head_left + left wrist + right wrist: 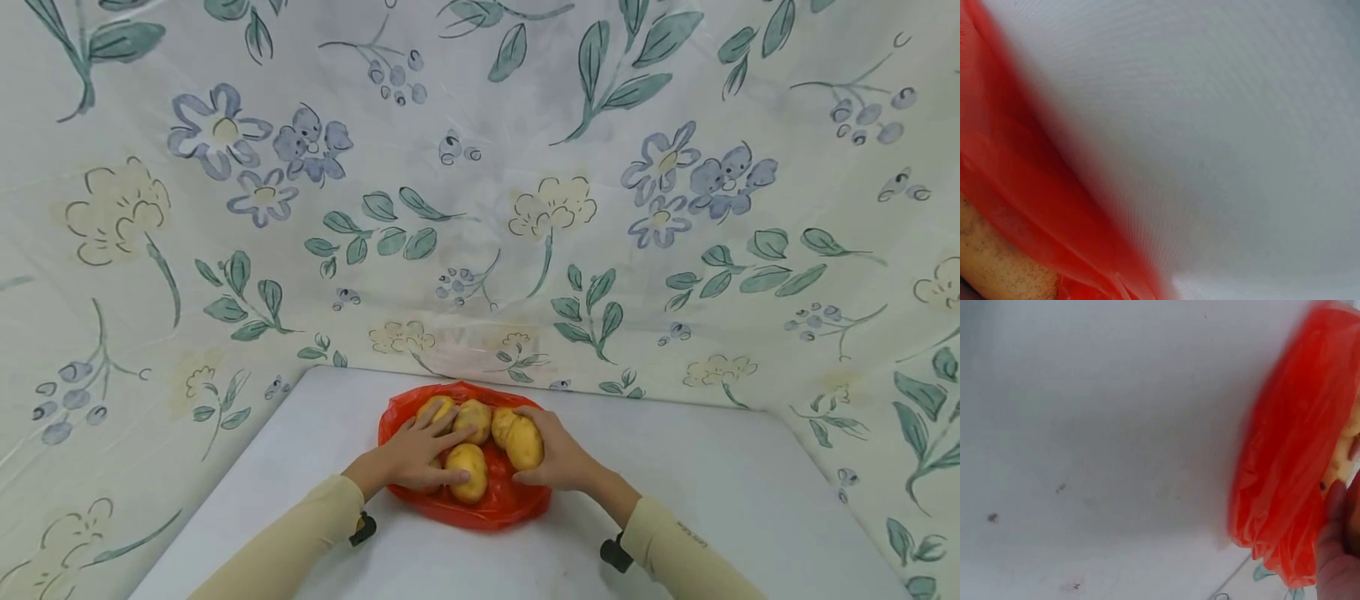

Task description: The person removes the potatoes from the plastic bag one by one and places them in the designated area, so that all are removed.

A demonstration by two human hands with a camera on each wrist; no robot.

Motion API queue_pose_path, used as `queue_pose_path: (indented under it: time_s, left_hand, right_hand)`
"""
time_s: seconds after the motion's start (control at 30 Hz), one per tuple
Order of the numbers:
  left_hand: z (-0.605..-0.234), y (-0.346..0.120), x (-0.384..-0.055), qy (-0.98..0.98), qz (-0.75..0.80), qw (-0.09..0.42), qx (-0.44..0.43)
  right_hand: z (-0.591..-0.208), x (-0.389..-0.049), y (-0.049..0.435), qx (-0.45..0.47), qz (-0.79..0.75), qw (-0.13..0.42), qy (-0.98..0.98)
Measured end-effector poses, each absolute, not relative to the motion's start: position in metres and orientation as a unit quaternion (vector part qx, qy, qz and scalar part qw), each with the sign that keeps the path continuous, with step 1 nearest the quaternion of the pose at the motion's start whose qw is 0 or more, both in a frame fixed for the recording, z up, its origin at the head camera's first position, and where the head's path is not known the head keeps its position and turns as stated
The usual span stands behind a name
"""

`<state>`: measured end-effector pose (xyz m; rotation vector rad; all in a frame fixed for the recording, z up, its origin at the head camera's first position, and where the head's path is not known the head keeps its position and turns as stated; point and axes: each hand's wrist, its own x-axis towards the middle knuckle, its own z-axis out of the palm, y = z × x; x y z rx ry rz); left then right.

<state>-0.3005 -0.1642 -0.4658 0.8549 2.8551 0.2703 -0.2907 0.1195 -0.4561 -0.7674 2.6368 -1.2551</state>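
Several yellow potatoes [467,472] lie in a red plastic bag [498,510] whose top is spread wide. Across the potatoes on the bag's left side rests my left hand [412,457], fingers spread and fairly straight, thumb touching the front potato. At the right side, my right hand [558,457] holds a potato [524,442] between thumb and fingers, above the bag's edge. The left wrist view catches only the bag's side [1041,194] and part of a potato [997,262]. In the right wrist view, fingers [1334,512] appear beside the bag [1291,444].
The bag stands on a white table [675,467], which has a few dark specks in the right wrist view. Behind and at both sides hangs a floral-patterned sheet [480,250]. A black device [617,553] sits at the right wrist, another [363,529] at the left.
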Motion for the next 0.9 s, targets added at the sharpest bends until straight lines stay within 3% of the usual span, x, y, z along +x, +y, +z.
queue_pose_path:
  time_s: [0.37,0.9]
  left_hand:
    - [-0.463,-0.165,-0.3,0.952,0.088,0.081,0.281]
    - [-0.464,-0.166,-0.298,0.954,0.095,0.091,0.27]
  right_hand:
    - [-0.448,-0.293,0.118,-0.219,-0.446,0.077,0.864]
    - [-0.451,-0.305,0.127,-0.205,-0.461,0.057,0.861]
